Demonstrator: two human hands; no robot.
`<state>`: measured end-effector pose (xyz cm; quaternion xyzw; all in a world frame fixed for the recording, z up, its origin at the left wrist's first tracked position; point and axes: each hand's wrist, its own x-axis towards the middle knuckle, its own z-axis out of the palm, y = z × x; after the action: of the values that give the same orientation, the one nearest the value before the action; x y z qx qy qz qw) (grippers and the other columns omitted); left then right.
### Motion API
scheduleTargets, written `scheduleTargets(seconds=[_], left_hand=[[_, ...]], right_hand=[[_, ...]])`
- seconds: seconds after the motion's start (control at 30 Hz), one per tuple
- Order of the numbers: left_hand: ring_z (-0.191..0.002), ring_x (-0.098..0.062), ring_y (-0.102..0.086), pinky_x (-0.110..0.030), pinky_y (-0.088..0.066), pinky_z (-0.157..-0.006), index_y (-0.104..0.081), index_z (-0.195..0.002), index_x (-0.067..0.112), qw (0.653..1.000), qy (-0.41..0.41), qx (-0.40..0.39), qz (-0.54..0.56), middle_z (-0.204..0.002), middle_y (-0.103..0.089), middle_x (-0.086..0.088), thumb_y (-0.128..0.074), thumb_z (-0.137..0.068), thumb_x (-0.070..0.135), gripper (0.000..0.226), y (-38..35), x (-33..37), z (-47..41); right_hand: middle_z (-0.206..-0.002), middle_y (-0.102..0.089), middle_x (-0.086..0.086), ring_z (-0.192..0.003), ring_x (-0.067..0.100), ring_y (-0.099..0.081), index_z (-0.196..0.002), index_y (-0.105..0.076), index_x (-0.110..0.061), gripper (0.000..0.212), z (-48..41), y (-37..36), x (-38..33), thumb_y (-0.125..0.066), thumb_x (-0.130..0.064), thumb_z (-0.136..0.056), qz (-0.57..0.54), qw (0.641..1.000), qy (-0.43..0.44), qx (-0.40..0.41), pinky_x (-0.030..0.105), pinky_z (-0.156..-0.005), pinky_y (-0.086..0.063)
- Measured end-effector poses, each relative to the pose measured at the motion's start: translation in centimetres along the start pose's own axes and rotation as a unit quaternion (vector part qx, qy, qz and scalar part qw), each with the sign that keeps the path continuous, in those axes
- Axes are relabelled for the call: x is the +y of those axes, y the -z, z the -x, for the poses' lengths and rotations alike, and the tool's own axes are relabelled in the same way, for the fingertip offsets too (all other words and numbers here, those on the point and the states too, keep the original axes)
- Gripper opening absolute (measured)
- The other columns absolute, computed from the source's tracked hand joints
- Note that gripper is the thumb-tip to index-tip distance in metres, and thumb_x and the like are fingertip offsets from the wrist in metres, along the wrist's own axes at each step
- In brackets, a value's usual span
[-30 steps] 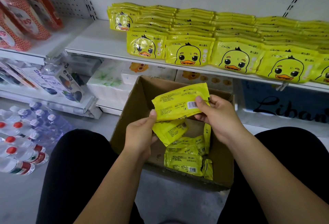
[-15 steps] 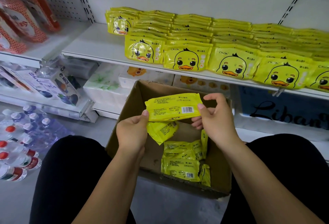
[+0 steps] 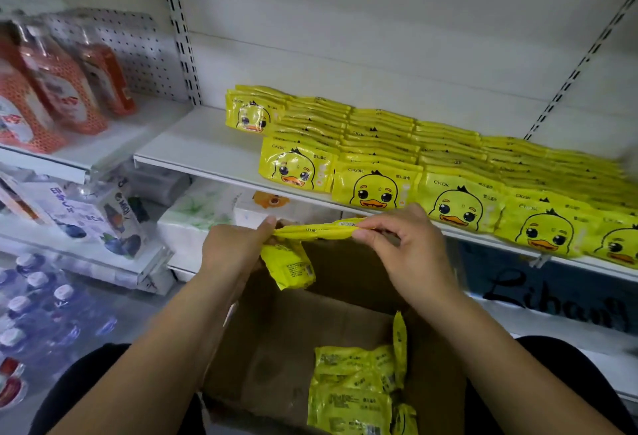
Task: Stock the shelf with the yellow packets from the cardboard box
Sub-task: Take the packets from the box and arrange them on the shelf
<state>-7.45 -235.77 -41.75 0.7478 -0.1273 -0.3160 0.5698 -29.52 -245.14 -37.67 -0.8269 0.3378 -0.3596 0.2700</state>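
pinch of left hand (image 3: pixel 234 250) and right hand (image 3: pixel 409 256) on yellow packet (image 3: pixel 317 230), edge-on between them

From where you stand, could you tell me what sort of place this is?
Most likely a shop aisle: white metal shelving faced with identical yellow duck-print packets, plus clear plastic water bottles nearby.
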Motion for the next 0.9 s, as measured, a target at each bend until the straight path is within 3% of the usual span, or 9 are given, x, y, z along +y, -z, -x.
scheduleTargets(seconds=[0.13, 0.23, 0.37, 0.47, 0.53, 0.63, 0.77, 0.83, 0.9], left_hand=[[-0.079, -0.039, -0.073, -0.057, -0.059, -0.087, -0.079, -0.066, 0.018, 0.997, -0.065, 0.014, -0.044, -0.068, -0.073, -0.015, -0.066, -0.065, 0.071, 0.054, 2.2, -0.9, -0.9], [-0.077, -0.038, -0.072, -0.056, -0.058, -0.087, -0.079, -0.066, 0.021, 0.996, -0.071, 0.045, -0.015, -0.064, -0.072, -0.011, -0.068, -0.073, 0.067, 0.047, 4.1, -1.0, -1.5], [-0.081, -0.026, -0.073, -0.041, -0.056, -0.089, -0.074, -0.054, 0.047, 0.994, -0.076, 0.079, 0.029, -0.062, -0.074, 0.000, -0.072, -0.088, 0.056, 0.035, 6.4, 0.2, -2.4], [-0.081, -0.026, -0.072, -0.043, -0.055, -0.090, -0.074, -0.056, 0.047, 0.991, -0.102, 0.083, 0.035, -0.065, -0.073, -0.004, -0.066, -0.089, 0.064, 0.038, 7.8, 0.6, -3.2], [-0.080, -0.029, -0.070, -0.045, -0.055, -0.089, -0.078, -0.063, 0.037, 0.990, -0.108, 0.081, 0.031, -0.065, -0.073, -0.007, -0.062, -0.089, 0.069, 0.044, 8.6, 1.0, -3.5], [-0.083, -0.036, -0.068, -0.047, -0.054, -0.084, -0.078, -0.075, 0.012, 0.992, -0.097, 0.067, 0.038, -0.079, -0.070, -0.025, -0.057, -0.077, 0.085, 0.076, 9.4, 1.6, -3.9], [-0.070, -0.029, -0.059, -0.043, -0.054, -0.075, -0.080, -0.075, 0.020, 0.984, -0.127, 0.043, 0.115, -0.074, -0.067, -0.023, -0.065, -0.069, 0.087, 0.069, 10.1, 1.9, -4.6], [-0.074, -0.029, -0.066, -0.054, -0.058, -0.088, -0.081, -0.076, 0.024, 0.977, -0.123, 0.041, 0.171, -0.079, -0.074, -0.018, -0.072, -0.067, 0.080, 0.057, 10.3, 1.9, -5.3], [-0.073, -0.026, -0.062, -0.060, -0.055, -0.089, -0.081, -0.074, 0.025, 0.970, -0.118, 0.043, 0.208, -0.084, -0.075, -0.019, -0.076, -0.064, 0.073, 0.050, 10.5, 1.9, -6.1]], right_hand=[[-0.082, -0.059, -0.018, -0.096, 0.017, -0.042, -0.082, -0.080, -0.029, 0.006, -3.9, -1.7, -1.8, -0.077, -0.035, -0.082, 0.093, 0.991, 0.086, 0.027, 0.038, -0.083, -0.036], [-0.095, -0.047, -0.010, -0.104, 0.013, -0.037, -0.075, -0.078, -0.030, 0.008, -6.2, -2.8, -3.3, -0.081, -0.037, -0.074, 0.129, 0.984, 0.119, 0.027, 0.029, -0.089, -0.027], [-0.096, -0.063, -0.004, -0.096, 0.014, -0.057, -0.078, -0.068, -0.027, 0.015, -9.0, -4.1, -5.6, -0.078, -0.017, -0.084, 0.042, 0.992, 0.056, -0.103, 0.025, -0.085, -0.041], [-0.074, -0.064, 0.015, -0.056, 0.019, -0.057, -0.080, -0.064, -0.027, 0.015, -11.1, -4.9, -7.8, -0.070, -0.021, -0.092, 0.010, 0.992, -0.010, -0.127, 0.033, -0.054, -0.042], [-0.063, -0.059, 0.007, -0.044, 0.008, -0.051, -0.084, -0.064, -0.021, 0.012, -12.3, -5.6, -9.3, -0.067, -0.020, -0.095, -0.015, 0.992, -0.030, -0.118, 0.023, -0.045, -0.035], [-0.056, -0.055, -0.013, -0.056, 0.010, -0.050, -0.084, -0.067, -0.022, 0.012, -13.6, -6.9, -10.4, -0.066, -0.022, -0.096, -0.059, 0.991, -0.069, -0.095, 0.024, -0.056, -0.035], [-0.076, -0.067, 0.000, -0.058, 0.019, -0.058, -0.090, -0.065, -0.014, 0.010, -14.2, -9.1, -11.4, -0.061, -0.016, -0.099, -0.241, 0.944, -0.178, -0.141, 0.034, -0.061, -0.049], [-0.077, -0.065, 0.000, -0.056, 0.014, -0.059, -0.092, -0.062, -0.012, 0.008, -14.3, -9.9, -11.4, -0.058, -0.011, -0.099, -0.249, 0.936, -0.185, -0.169, 0.029, -0.054, -0.051], [-0.085, -0.066, 0.002, -0.072, 0.015, -0.062, -0.097, -0.063, -0.013, 0.005, -14.8, -10.3, -10.9, -0.061, -0.008, -0.097, -0.232, 0.933, -0.173, -0.212, 0.034, -0.064, -0.052]])
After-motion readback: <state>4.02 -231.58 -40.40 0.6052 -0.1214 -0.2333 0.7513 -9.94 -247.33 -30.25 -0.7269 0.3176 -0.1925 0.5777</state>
